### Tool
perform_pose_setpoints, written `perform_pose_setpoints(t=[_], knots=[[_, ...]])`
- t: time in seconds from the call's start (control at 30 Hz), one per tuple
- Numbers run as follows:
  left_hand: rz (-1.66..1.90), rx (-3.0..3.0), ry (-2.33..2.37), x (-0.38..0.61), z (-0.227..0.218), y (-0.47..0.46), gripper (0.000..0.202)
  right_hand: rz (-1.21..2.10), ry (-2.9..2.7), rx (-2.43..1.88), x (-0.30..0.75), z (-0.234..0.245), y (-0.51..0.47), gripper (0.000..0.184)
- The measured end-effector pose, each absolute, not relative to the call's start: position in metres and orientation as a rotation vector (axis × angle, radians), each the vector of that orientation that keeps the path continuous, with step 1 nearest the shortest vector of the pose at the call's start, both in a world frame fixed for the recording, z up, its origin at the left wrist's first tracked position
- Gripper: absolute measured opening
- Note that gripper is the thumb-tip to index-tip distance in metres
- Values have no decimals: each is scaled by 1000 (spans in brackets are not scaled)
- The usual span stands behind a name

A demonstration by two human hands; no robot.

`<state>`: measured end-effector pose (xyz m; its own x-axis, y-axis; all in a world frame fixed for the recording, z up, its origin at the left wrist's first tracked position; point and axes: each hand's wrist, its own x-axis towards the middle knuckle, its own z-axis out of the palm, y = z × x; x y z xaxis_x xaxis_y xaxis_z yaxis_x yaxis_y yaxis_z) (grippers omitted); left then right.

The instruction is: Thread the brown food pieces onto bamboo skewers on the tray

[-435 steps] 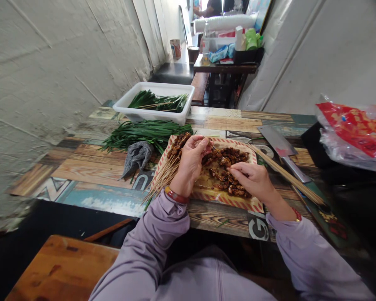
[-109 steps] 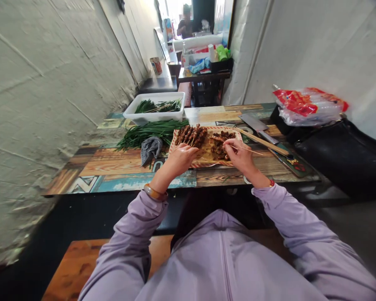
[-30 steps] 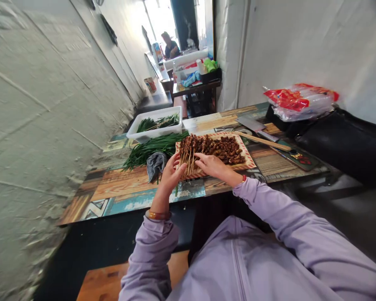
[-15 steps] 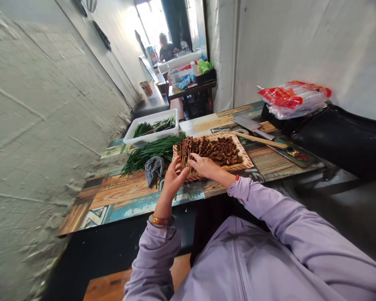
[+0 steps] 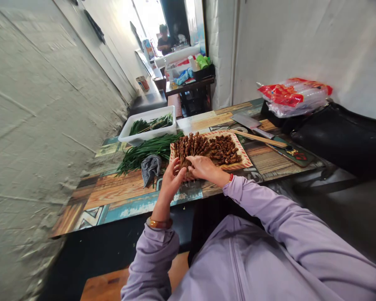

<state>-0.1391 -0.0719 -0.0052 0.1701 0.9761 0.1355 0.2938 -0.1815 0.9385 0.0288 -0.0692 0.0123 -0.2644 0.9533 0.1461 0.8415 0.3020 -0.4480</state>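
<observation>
Several brown meat skewers (image 5: 190,144) are bunched at the left end of a paper-lined tray with a red-and-white striped edge (image 5: 247,161). Their thin bare sticks point down towards me. My left hand (image 5: 171,177) curls round the sticks from the left, thumb facing inward. From the right, my right hand (image 5: 203,168) closes on the same sticks, with its fingertips partly hidden among them. Loose pieces of meat (image 5: 225,149) lie on the right part of the tray. A grey cloth (image 5: 151,169) is left of my left hand, beside long green chives (image 5: 144,152).
Behind the chives stands a white tub (image 5: 125,136) holding more greens. A cleaver (image 5: 246,121), bare bamboo sticks (image 5: 263,140) and a dark board (image 5: 296,156) lie to the right. A black bag (image 5: 341,138) and a red plastic package (image 5: 296,94) are beyond. A person (image 5: 165,42) sits far back.
The bunched skewers have come up slightly and stand more upright between my hands. My hands have drawn closer round the sticks. The whole view has shifted a little.
</observation>
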Motion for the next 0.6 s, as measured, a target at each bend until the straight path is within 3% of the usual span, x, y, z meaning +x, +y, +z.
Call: perform_pose_setpoints(t=[0.6], knots=[[1095, 1841, 1291, -131, -24, -76, 60, 450, -2152, -1610, 48, 0, -77, 51]])
